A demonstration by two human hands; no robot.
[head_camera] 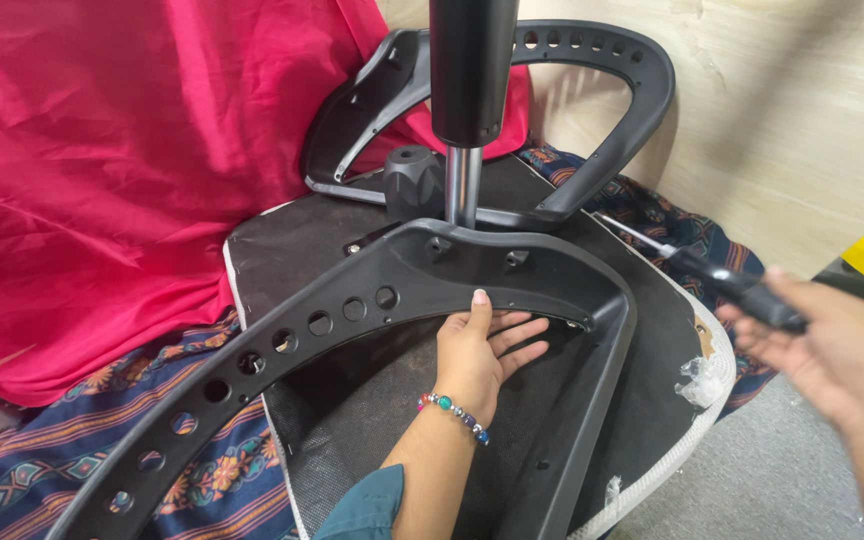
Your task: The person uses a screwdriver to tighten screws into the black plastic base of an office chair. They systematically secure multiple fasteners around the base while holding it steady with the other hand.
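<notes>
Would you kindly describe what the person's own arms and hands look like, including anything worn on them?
The left hand is bare, with a beaded bracelet of blue, green and reddish beads at the wrist and a dark teal sleeve further down the forearm. The right hand is blurred; no ring, bracelet or sleeve can be made out on it.

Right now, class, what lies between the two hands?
In the head view, the black armrest frame and a strip of the seat's dark underside separate the left hand from the right hand.
</notes>
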